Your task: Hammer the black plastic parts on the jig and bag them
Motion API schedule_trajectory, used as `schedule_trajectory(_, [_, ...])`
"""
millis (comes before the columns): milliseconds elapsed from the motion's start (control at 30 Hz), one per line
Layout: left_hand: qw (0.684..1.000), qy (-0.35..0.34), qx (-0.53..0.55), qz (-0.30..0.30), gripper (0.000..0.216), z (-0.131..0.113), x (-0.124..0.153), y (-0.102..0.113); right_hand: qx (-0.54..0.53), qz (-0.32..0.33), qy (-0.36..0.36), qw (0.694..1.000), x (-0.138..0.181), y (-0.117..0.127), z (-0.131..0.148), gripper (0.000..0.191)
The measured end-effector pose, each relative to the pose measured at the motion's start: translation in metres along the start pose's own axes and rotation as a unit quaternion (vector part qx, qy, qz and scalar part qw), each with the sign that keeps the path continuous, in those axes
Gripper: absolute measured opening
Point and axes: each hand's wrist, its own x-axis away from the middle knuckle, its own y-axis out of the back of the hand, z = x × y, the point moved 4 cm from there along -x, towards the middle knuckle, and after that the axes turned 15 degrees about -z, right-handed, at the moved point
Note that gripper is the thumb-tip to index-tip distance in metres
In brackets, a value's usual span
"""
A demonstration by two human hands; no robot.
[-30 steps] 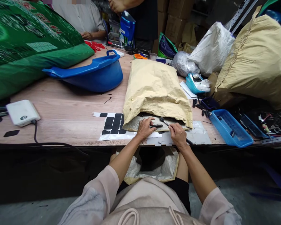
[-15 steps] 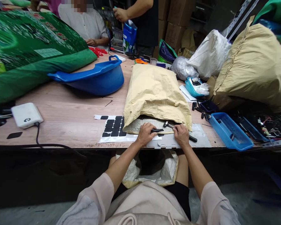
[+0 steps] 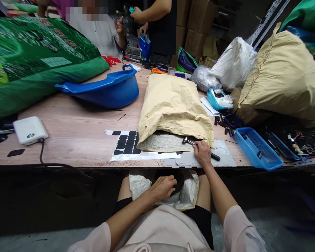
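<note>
My right hand point(image 3: 203, 153) is closed round the handle of a small hammer point(image 3: 215, 157), which lies across the front edge of the table. The hammer's metal head point(image 3: 185, 140) points left, in front of the open mouth of a tan sack point(image 3: 173, 101) with a silvery lining. Down at my lap, my left hand point(image 3: 162, 188) hangs over an open, white-lined bag point(image 3: 191, 196). Its fingers are curled, and whatever they may hold is lost against the bag's dark inside. Left of the sack's mouth lies a white sheet with black rounded stickers point(image 3: 127, 142).
A blue basin point(image 3: 115, 91) and a big green sack point(image 3: 47, 66) occupy the left. A white box with a cable point(image 3: 30, 130) sits near the front edge. At right are a blue basket point(image 3: 259, 148) and a full tan sack point(image 3: 286, 77). Two people are across the table.
My left hand has gone from the table edge, where it held a black stick-like piece, down to the bag on my lap. That piece no longer shows. My right hand stays on the hammer.
</note>
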Motion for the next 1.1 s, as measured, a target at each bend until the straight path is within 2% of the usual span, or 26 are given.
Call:
schedule_trajectory(67, [0.997,-0.033,0.027,-0.061,0.011,-0.007,-0.013,0.023,0.000,0.002,0.000,1.000,0.000,0.000,0.000,0.012])
schedule_trajectory(133, [0.988,-0.030,0.032,-0.145,0.020,-0.005,-0.032,0.053,0.002,0.007,-0.003,1.000,0.000,0.000,0.000,0.012])
schedule_trajectory(233, [0.967,0.059,-0.035,-0.244,0.022,0.020,-0.068,0.092,0.009,0.010,-0.006,1.000,0.000,-0.001,0.000,0.011])
schedule_trajectory(333, [0.944,0.161,-0.124,-0.260,0.021,0.054,-0.100,0.114,0.012,0.006,-0.002,1.000,0.000,0.000,0.001,0.011])
schedule_trajectory(467, [0.923,0.225,-0.184,-0.253,0.031,0.077,-0.124,0.121,0.015,0.012,-0.001,1.000,0.001,0.000,0.001,0.011])
schedule_trajectory(667, [0.896,0.244,-0.210,-0.305,0.037,0.078,-0.143,0.126,0.013,0.019,-0.011,1.000,0.002,0.000,0.001,0.010])
schedule_trajectory(733, [0.899,0.251,-0.202,-0.296,0.039,0.082,-0.149,0.127,0.009,0.017,-0.010,1.000,0.002,0.001,0.001,0.010])
schedule_trajectory(867, [0.917,0.259,-0.186,-0.240,0.033,0.091,-0.160,0.126,0.006,0.009,-0.007,1.000,0.002,0.001,0.002,0.010])
schedule_trajectory(1100, [0.924,0.211,-0.207,-0.243,0.033,0.095,-0.153,0.129,0.003,0.004,-0.007,1.000,0.002,0.001,0.002,0.011])
